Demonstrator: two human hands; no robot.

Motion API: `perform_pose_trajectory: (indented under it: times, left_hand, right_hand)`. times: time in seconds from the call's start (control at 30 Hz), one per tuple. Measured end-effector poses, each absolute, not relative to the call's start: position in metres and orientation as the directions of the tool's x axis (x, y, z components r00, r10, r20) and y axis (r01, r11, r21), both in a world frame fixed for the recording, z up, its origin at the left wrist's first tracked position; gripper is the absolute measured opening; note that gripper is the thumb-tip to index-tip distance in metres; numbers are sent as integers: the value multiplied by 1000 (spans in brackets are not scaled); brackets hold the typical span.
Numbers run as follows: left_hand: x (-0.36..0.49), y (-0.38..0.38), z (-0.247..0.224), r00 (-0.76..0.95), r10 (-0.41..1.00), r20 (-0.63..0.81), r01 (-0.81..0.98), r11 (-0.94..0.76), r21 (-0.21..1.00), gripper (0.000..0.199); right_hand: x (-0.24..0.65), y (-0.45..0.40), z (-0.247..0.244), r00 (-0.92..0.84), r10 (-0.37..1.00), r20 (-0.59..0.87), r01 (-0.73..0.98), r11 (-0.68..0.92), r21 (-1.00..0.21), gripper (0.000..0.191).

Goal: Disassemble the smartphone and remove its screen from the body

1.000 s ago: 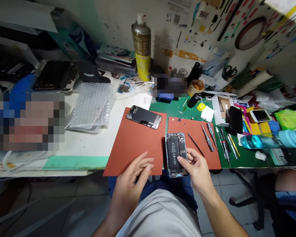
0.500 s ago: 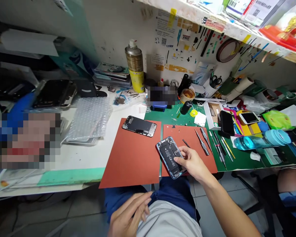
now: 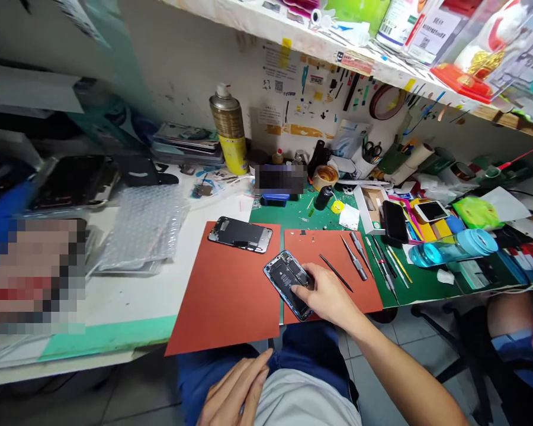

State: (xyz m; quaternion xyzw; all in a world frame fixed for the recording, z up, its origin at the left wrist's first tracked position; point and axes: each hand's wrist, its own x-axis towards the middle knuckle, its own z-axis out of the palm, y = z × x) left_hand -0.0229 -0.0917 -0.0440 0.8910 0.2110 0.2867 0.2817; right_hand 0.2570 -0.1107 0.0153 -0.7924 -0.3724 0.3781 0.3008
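Observation:
My right hand [image 3: 324,294] grips the lower right edge of an opened phone body [image 3: 288,284], thumb across the black battery. The phone body is over the gap between the two reddish-brown mats [image 3: 222,307], its screen side off and its inner parts showing. Up on the left mat lies a detached phone screen [image 3: 240,234], inner side up. My left hand [image 3: 237,387] is low over my lap, fingers stretched out and close together, apart from the phone. Nothing held shows in it. A thin black pry stick [image 3: 336,273] lies right of my right hand.
Right of the phone lie screwdrivers [image 3: 354,256], tweezers [image 3: 384,269] and a blue bottle [image 3: 455,247]. A spray can [image 3: 229,130] stands at the back wall. Bubble wrap [image 3: 140,225] covers part of the left side. A shelf [image 3: 320,53] overhangs; another person's leg [image 3: 510,322] shows at right.
The view has shifted, and the phone body now sits lower and flatter toward the mats, still in my right hand. More of the black stick shows. My left hand stays over the lap.

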Motion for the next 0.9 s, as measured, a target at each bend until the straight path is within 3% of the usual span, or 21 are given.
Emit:
perform_pose_trajectory:
  times: [0.1,0.2,0.37,0.47,0.53,0.67,0.77,0.9]
  left_hand:
    - [-28,-93,-60,830,448,331,174,-773,610,49]
    - [-38,-96,-78,861,420,286,161,-759,630,55]
    - [-62,-96,-102,861,440,255,203,-757,622,39]
    - [-74,-95,-114,845,474,247,251,-760,600,40]
    - [-80,-97,-122,793,569,217,340,-710,617,42]
    - [-92,-109,-131,638,770,-8,579,-473,665,42]
    - [-101,-120,-129,583,811,-50,621,-405,672,37]
    - [-110,-134,-122,594,804,-41,606,-412,681,34]
  right_hand:
    - [245,-113,15,450,834,-319,536,-538,-650,53]
    - [236,-115,10,434,861,-265,685,-506,-524,60]
    - [234,-118,4,399,898,-184,761,-437,-479,55]
    - [232,-117,3,393,909,-142,811,-415,-413,48]
    - [230,-116,2,394,914,-95,849,-402,-343,51]
    - [226,-116,-1,374,927,27,906,-359,-225,50]
    - [229,-117,0,358,933,31,911,-342,-230,34]
    - [234,-119,-2,322,946,30,925,-307,-223,32]
